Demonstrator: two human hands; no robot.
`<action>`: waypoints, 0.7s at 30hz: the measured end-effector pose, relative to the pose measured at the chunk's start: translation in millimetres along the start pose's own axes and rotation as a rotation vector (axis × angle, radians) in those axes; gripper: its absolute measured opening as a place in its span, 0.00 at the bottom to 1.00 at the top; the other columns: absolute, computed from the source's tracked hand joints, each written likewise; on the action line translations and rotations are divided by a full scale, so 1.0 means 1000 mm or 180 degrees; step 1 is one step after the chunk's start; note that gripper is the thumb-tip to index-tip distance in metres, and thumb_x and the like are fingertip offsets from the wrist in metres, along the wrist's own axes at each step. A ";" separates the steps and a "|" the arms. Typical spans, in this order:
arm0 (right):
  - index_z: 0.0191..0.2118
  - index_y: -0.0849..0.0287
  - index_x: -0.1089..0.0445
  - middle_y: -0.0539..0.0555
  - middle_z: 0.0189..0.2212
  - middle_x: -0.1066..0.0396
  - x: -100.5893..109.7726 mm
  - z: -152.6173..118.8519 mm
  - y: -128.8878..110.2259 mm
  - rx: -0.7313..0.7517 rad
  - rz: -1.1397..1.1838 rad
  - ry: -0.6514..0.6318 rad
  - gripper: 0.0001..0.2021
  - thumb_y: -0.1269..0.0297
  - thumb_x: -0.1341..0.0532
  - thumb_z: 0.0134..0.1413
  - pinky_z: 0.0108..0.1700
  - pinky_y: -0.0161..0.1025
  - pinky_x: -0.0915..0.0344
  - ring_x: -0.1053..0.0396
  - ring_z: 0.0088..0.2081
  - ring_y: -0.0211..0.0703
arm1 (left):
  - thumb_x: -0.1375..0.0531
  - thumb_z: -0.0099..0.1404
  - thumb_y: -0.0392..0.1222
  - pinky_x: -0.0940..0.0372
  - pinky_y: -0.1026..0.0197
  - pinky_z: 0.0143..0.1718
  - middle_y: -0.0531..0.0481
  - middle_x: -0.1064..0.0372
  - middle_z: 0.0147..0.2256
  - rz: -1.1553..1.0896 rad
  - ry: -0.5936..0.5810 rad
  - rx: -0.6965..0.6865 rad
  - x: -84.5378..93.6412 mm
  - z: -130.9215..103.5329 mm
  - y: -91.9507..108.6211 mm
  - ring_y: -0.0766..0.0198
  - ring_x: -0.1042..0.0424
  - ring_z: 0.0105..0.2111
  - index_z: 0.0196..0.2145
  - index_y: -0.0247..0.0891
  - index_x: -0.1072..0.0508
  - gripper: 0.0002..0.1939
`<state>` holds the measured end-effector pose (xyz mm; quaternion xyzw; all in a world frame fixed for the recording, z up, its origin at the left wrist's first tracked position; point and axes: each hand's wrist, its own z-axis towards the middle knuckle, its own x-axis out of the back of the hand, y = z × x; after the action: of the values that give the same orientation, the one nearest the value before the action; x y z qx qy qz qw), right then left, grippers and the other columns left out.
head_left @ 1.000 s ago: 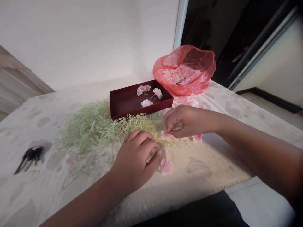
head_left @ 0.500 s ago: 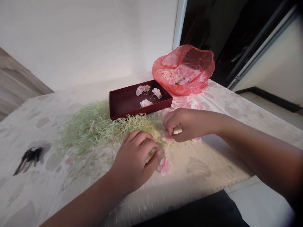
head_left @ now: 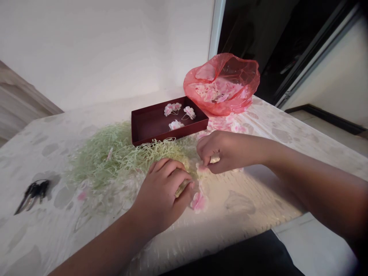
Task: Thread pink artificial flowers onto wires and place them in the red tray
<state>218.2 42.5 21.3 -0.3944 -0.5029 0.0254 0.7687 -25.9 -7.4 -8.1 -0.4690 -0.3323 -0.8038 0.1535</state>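
My left hand (head_left: 165,191) is closed in a pinch over the table, at the front edge of a pile of pale green shredded strands (head_left: 100,155). What its fingertips hold is too small to make out. A pink and white flower (head_left: 198,202) hangs or lies just below those fingertips. To the right, my right hand (head_left: 218,151) pinches thumb and finger together at a pink petal piece (head_left: 202,167). Beyond both hands stands an open dark red box (head_left: 169,136) with several pink and white flowers inside, some with thin looped stems.
A translucent red bag (head_left: 244,101) full of pink petals stands at the back right, with more petals (head_left: 227,123) in front of it. Black keys (head_left: 34,193) lie at the left on the patterned tablecloth (head_left: 238,230). A white wall rises behind.
My right hand has shifted very slightly left and its pinch is now closer to the petal piece. The whole view has drifted a little; my left hand keeps its pose.
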 end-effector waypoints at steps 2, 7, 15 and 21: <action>0.24 0.59 0.27 0.48 0.25 0.32 0.003 0.000 0.000 -0.0041 0.0150 0.0219 0.08 0.79 0.37 0.45 0.29 0.34 0.42 0.36 0.28 0.35 | 0.40 0.68 0.38 0.40 0.48 0.48 0.47 0.28 0.40 0.0011 0.0016 -0.0006 0.000 0.000 0.000 0.55 0.32 0.44 0.37 0.39 0.24 0.04; 0.25 0.59 0.27 0.48 0.26 0.32 0.003 0.000 0.004 -0.0083 0.0679 0.0809 0.05 0.75 0.34 0.46 0.30 0.35 0.42 0.38 0.28 0.35 | 0.40 0.68 0.39 0.39 0.48 0.49 0.47 0.27 0.41 -0.0006 0.0076 0.0020 0.001 -0.001 0.001 0.54 0.32 0.45 0.40 0.39 0.25 0.05; 0.26 0.58 0.26 0.50 0.27 0.30 0.008 -0.001 0.005 -0.0574 0.1614 0.0988 0.04 0.71 0.31 0.46 0.31 0.38 0.38 0.32 0.32 0.40 | 0.43 0.71 0.43 0.44 0.42 0.59 0.41 0.33 0.56 -0.0030 -0.0461 -0.0310 0.008 0.000 0.004 0.47 0.40 0.59 0.60 0.43 0.31 0.21; 0.25 0.58 0.25 0.52 0.28 0.29 0.007 0.003 0.003 -0.0798 0.1832 0.1222 0.04 0.69 0.30 0.45 0.30 0.37 0.37 0.32 0.32 0.40 | 0.46 0.72 0.46 0.53 0.38 0.65 0.44 0.41 0.66 0.0042 -0.0897 -0.0542 0.009 0.004 0.005 0.44 0.47 0.65 0.56 0.41 0.27 0.18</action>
<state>220.1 49.7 25.2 -0.6085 -0.2171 0.1043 0.7561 -25.2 -8.5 3.0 -0.5906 -0.2781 -0.7543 0.0703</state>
